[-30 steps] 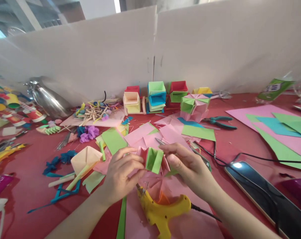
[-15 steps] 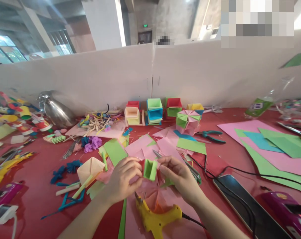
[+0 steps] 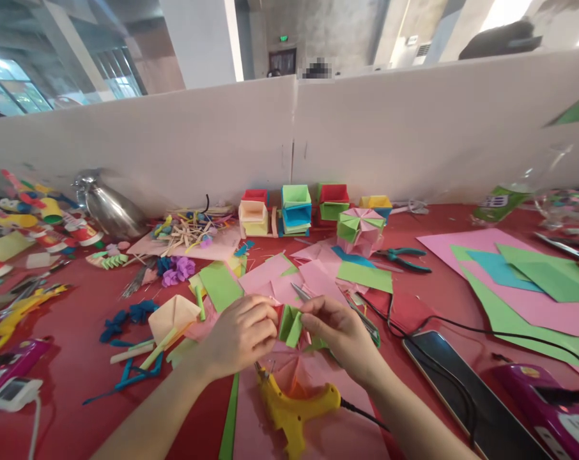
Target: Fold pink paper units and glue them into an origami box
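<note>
Between my two hands is a small folded paper piece, green with a red part at its left side. My left hand grips its red side, fingers curled and partly hiding it. My right hand pinches the green right edge between thumb and fingers. Just below lies a yellow glue gun on pink paper, its nozzle pointing up and left and its cord running right. Behind my right hand are scissors with a green handle, partly covered.
Folded paper boxes and a pink-green paper form stand by the white partition. A phone lies right under black cables. Pliers, a steel jug, paper sheets and a purple power strip surround the work.
My right hand has closed in on the green paper and now pinches its right edge. The green folds have come closer together. The view has shifted slightly.
</note>
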Motion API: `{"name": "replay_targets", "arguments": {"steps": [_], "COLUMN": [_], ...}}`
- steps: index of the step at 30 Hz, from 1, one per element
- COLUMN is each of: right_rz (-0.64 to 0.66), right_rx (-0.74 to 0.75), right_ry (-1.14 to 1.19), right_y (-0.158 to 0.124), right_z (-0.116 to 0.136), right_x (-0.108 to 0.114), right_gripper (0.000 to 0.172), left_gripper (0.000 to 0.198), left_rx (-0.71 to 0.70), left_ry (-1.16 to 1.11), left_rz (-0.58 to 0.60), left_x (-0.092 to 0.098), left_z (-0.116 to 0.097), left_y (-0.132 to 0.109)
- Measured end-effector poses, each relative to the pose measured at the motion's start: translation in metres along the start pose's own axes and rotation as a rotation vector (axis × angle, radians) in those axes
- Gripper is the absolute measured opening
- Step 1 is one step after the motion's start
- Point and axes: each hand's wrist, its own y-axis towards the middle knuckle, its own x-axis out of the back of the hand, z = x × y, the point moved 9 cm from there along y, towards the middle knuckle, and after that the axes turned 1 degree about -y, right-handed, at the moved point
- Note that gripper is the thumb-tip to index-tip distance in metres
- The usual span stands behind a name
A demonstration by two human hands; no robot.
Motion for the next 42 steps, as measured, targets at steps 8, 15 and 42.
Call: {"name": "replay_targets", "arguments": {"steps": [8,15,42], "right_rz": [-0.018,-0.094,-0.283], "right_rx": [0.000,0.032,0.182], "right_ry": [-0.026,0.049,0.000], "right_y": [0.004,0.015,0.005], "right_z": [0.002,0.000,0.020], "right_x": [-0.002,0.001,0.002], "right_gripper": [0.028,0.027,0.022], "left_gripper": [0.012,0.014,0.011], "left_rx": [-0.016,-0.055,0.094], "left_ry": [0.092,0.217,0.031], "left_rz": [-0.010,-0.078,-0.169], "left_x": [0.004,0.003,0.010], "left_z": [-0.003,-0.011,-0.006], "left_y": [-0.003,0.000,0.009]}}
